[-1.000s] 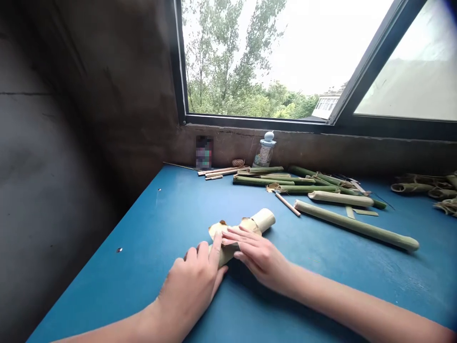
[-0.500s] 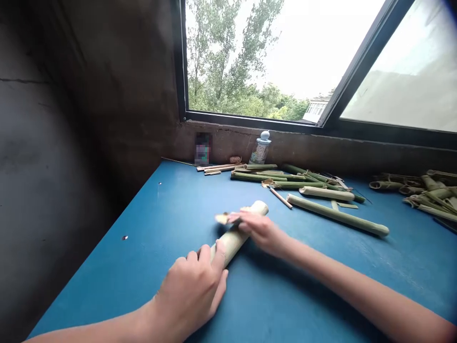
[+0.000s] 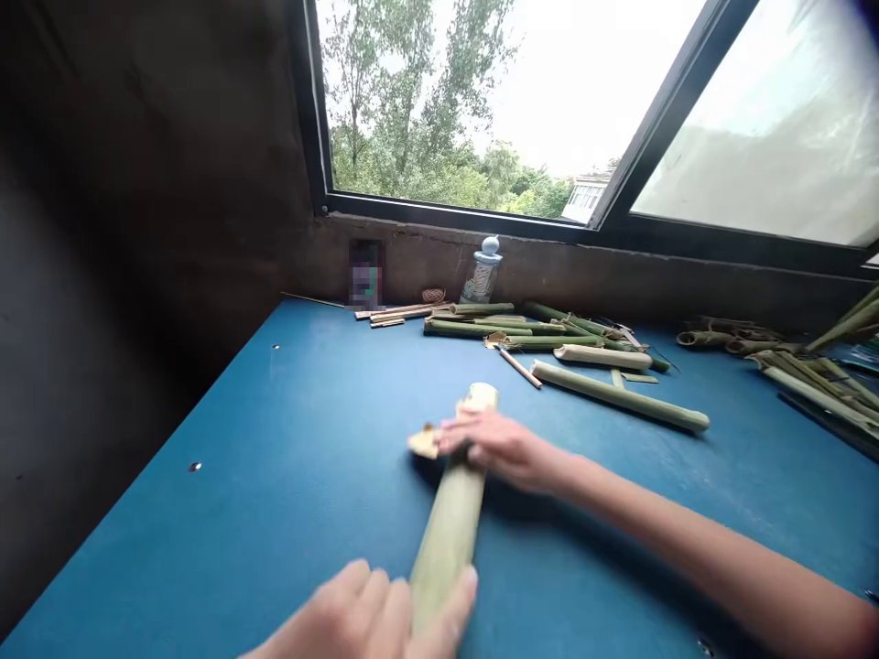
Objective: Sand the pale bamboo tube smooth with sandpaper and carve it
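Observation:
A pale, peeled bamboo tube [image 3: 448,522] lies lengthwise in front of me on the blue table [image 3: 330,476]. My left hand [image 3: 374,611] is wrapped round its near end, the thumb along the right side. Across the upper part of the tube rests my right hand [image 3: 491,444], blurred by motion. Its fingers press a piece of sandpaper [image 3: 424,444] over the bamboo; a tan flap sticks out on the left and a dark side shows under the palm. Most of that sheet is hidden by the fingers.
Several bamboo tubes and strips [image 3: 508,329] lie toward the back, with a longer green tube [image 3: 618,395] nearer. A clear jar with a blue lid [image 3: 482,272] stands by the wall below the window. More bamboo pieces [image 3: 824,384] are heaped at the right.
The left hand has drawn toward me along with the tube, which now points more straight ahead. More of the bamboo shows between the hands. The view has shifted a little to the right.

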Demonstrator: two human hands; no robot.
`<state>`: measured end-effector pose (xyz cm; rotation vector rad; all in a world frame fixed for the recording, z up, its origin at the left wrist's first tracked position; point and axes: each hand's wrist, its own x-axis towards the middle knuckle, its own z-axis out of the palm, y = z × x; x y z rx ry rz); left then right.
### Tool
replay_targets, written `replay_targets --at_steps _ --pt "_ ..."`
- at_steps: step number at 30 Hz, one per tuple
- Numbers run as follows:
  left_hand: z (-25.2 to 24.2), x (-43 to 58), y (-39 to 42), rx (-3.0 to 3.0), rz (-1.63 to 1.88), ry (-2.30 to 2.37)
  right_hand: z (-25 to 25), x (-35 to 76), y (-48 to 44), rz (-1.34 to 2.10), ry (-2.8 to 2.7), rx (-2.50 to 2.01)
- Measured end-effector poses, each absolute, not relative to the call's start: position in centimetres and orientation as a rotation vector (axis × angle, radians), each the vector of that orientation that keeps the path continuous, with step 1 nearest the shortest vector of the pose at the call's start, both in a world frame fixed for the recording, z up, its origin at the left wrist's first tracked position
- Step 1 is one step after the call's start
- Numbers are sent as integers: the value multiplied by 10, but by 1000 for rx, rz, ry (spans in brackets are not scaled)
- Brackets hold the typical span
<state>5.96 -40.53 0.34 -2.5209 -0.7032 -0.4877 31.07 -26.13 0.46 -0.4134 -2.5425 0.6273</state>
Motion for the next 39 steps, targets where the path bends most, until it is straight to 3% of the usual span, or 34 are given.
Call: replay_targets --at_steps 4,10,16,22,28,35,39 --pt "7 57 -384 -2537 -412 -848 -1 306 -250 477 -2430 -669" --pt "15 54 -379 -2613 -464 -771 -2 296 -269 584 -2548 -210" --pt "24 56 -376 -2730 -429 -688 -11 320 -233 390 -2119 -955" --pt "31 47 -368 -2811 -407 -571 1 290 -300 534 -2544 -374" --pt "40 44 -366 -2751 -389 -516 -3 344 -219 352 -2195 -947" --pt "16 45 -359 -2601 -537 -779 10 311 -280 541 -2488 -494" --pt "-2 45 -357 -2717 -442 -995 3 316 -263 473 -2522 -423"
